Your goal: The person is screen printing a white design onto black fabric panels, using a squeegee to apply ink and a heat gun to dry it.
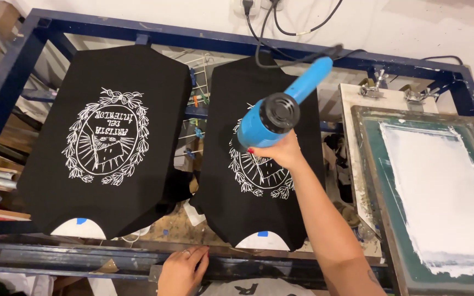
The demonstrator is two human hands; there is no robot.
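My right hand [278,151] grips a blue heat gun [281,112] and holds it over the white oval print on the black shirt [223,181] stretched on the middle board. The gun's black cord runs back to the wall. A second black shirt [45,164] with the same white wreath print lies on the left board. My left hand [183,269] rests flat on the dark metal front rail [56,256], below the gap between the two boards, fingers spread and holding nothing.
A screen-printing frame [371,164] covered in white ink lies at the right, clamped at its far edge. A blue steel frame [6,87] surrounds the station. Cables hang from a wall socket [250,5]. Clutter and clips fill the gap between the boards.
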